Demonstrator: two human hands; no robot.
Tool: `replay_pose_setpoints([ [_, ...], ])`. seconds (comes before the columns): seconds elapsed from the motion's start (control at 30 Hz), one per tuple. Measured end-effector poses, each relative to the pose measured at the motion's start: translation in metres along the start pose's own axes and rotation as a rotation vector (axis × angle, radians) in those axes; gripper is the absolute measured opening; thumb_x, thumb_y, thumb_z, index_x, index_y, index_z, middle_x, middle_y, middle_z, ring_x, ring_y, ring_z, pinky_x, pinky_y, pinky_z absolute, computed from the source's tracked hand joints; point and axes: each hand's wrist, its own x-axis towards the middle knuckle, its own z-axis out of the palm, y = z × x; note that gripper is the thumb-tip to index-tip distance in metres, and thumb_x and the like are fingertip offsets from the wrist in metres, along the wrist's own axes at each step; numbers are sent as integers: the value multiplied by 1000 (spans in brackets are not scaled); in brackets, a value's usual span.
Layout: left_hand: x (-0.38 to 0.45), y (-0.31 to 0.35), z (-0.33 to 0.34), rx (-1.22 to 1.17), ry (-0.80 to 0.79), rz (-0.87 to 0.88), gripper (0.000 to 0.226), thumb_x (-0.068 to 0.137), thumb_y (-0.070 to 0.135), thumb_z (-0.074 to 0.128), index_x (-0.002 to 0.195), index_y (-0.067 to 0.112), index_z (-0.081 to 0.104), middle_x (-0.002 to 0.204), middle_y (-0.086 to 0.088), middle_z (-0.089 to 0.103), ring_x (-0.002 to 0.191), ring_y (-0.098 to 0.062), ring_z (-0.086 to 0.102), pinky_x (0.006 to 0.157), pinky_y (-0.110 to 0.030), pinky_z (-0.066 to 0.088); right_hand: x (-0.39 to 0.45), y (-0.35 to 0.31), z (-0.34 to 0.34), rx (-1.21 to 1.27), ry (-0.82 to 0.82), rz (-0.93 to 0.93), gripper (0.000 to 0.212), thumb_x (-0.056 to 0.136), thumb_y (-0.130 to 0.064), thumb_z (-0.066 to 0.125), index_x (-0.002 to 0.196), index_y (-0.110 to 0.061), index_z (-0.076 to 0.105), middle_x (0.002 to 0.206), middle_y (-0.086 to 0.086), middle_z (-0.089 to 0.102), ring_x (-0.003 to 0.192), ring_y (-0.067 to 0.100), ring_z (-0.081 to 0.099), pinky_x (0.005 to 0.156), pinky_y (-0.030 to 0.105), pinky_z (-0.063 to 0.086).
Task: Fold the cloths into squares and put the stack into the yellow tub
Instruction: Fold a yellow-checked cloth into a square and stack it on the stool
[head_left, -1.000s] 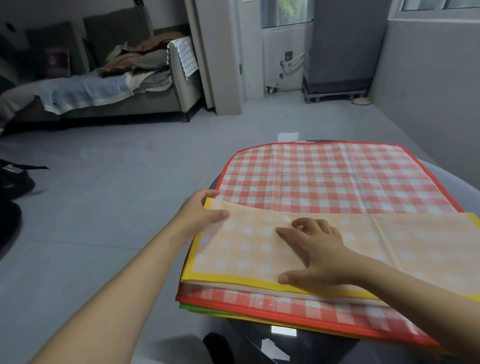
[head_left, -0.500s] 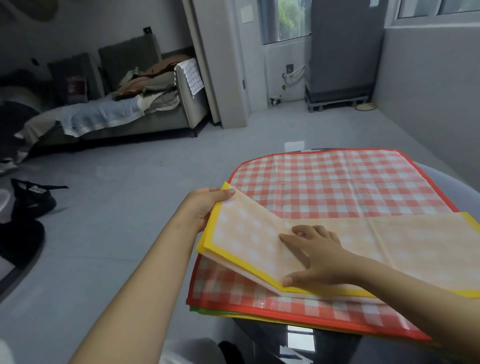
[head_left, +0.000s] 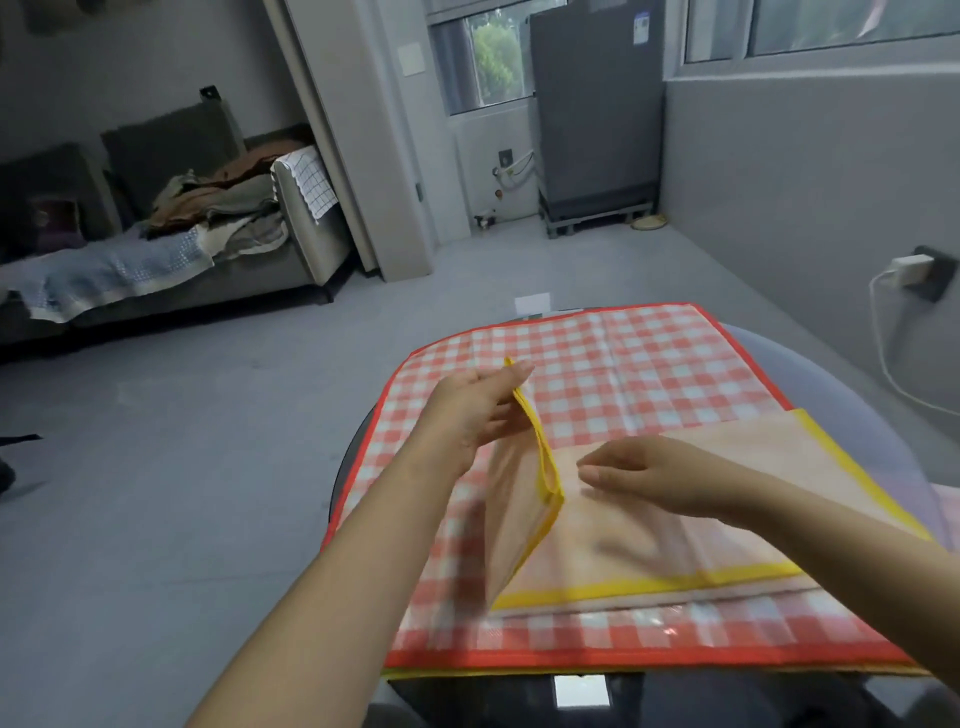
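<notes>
Head view looks down on a dark round bench (head_left: 358, 447) covered by a spread red-checked cloth (head_left: 623, 364) with a red border. On top of it lies a pale orange checked cloth (head_left: 727, 499) with a yellow border, folded into a long strip along the near side. The left hand (head_left: 467, 410) pinches the left end of this orange cloth between thumb and fingers and holds it lifted, so that end stands up off the red cloth with its yellow edge hanging in a curve. The right hand (head_left: 639, 473) hovers over the middle of the strip, fingers relaxed and slightly bent, gripping nothing; whether its fingertips touch the fabric cannot be told. Under the red cloth a yellow edge (head_left: 415, 674) of another cloth peeks out at the near side. Beyond, a grey sofa (head_left: 291, 254) carries piled clothes.
</notes>
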Motion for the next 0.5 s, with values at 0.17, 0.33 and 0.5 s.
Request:
replay_pose_setpoints([
  [0.17, 3, -31, 39, 110, 27, 6, 26, 78, 28, 77, 88, 9, 61, 90, -15, 70, 76, -26, 68, 80, -43, 58, -17, 9, -11, 377, 83, 179, 38, 97, -41, 40, 102, -11, 64, 88, 8, 70, 65, 16, 63, 58, 23, 45],
  [0.33, 5, -55, 63, 221, 55, -18, 27, 75, 30, 78, 86, 13, 59, 78, -5, 68, 74, -23, 69, 79, -45, 58, -30, 14, -6, 414, 125, 244, 41, 96, -45, 40, 100, -12, 62, 78, 8, 68, 58, 16, 60, 52, 25, 42],
  [0.5, 5, -66, 75, 306, 64, -41, 32, 77, 28, 76, 96, 10, 57, 85, -6, 67, 65, -19, 68, 74, -39, 60, -34, 16, 6, 159, 161, 227, 27, 90, -38, 55, 93, -13, 66, 65, -1, 65, 49, 10, 58, 47, 18, 46],
])
